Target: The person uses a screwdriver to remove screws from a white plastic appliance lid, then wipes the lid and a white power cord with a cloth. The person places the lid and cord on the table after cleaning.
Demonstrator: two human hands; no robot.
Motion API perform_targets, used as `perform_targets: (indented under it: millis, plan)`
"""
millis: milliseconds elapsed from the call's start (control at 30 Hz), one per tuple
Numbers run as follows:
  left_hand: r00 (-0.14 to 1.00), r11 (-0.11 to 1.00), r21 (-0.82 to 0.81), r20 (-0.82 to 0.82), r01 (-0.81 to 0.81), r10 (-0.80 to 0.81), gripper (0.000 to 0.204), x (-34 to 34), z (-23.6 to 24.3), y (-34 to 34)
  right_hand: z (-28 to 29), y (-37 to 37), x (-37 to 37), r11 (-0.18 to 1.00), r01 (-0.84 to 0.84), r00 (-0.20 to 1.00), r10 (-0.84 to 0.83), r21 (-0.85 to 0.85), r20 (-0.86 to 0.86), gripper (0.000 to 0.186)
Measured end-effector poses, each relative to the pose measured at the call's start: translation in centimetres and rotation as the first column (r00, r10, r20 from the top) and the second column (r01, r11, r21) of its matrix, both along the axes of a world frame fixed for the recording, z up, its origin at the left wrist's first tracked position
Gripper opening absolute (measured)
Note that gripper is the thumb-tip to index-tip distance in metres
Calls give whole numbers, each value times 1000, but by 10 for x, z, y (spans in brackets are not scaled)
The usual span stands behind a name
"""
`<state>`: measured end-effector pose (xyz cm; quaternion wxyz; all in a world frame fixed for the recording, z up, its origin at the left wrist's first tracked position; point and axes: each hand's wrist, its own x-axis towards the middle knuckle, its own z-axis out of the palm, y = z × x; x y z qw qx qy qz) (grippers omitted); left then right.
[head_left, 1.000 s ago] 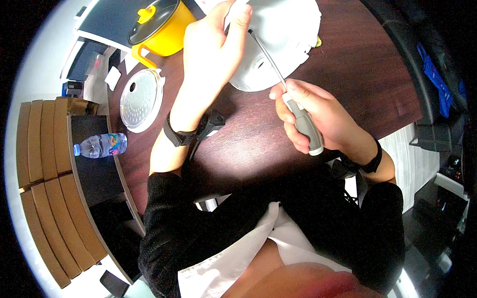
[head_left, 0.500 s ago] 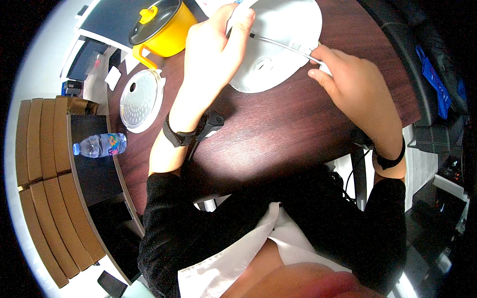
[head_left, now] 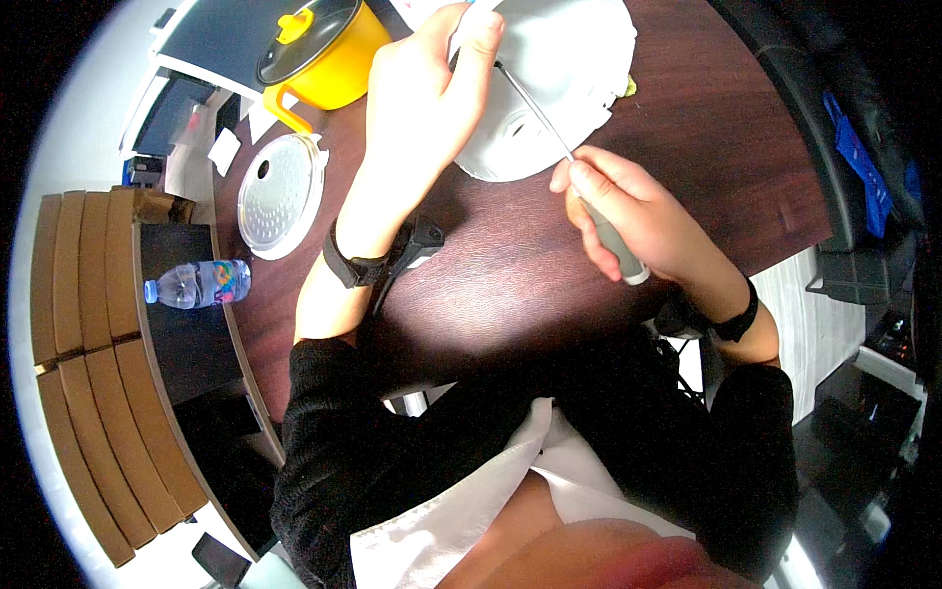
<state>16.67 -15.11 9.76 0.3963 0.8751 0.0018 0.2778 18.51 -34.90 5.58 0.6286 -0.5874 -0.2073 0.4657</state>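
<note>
My left hand (head_left: 425, 108) is closed on the left edge of a round white plastic cover (head_left: 569, 59), its thumb lying on top and its other fingers mostly hidden. In my right hand (head_left: 633, 211) is a screwdriver (head_left: 535, 110) with a grey handle, held low and to the right of the cover. Its thin metal shaft slants up and left across the cover. The dark tip ends close to my left thumb; whether it touches anything there I cannot tell.
A yellow pot (head_left: 339, 64) with a dark lid stands at the far left. Nearer lies a round perforated translucent lid (head_left: 283, 196). A plastic water bottle (head_left: 199, 285) lies by the left edge of the dark wood table (head_left: 491, 285). Brown cartons (head_left: 98, 275) stand further left.
My right hand has moved left and toward me, turning so that the screwdriver's handle shows. The shaft now slants more steeply, with its tip in nearly the same place. My left hand has barely moved.
</note>
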Motion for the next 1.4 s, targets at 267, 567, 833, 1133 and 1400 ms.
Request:
perform_targets:
  millis: [267, 567, 833, 1133, 1400]
  plan:
    - [1000, 1000, -9, 13, 11, -11, 30, 1, -2, 2, 22, -14, 28, 860, 441, -146, 352, -258, 924, 22]
    - [1000, 1000, 3, 12, 9, -9, 30, 4, -5, 4, 22, -18, 26, 931, 297, 413, 75, -212, 907, 17]
    - [1000, 999, -29, 8, 19, -19, 29, -1, 5, -2, 4, -12, 8, 994, 4, 970, 22, -107, 241, 23]
    - [999, 1000, -23, -41, -4, 3, 29, -2, 6, 0, 0, -2, 3, 999, 34, 998, -33, -20, 53, 26]
    - [1000, 1000, -19, 5, 10, -10, 29, -1, 4, 0, -4, -1, 1, 999, 39, 997, -38, -9, 63, 26]
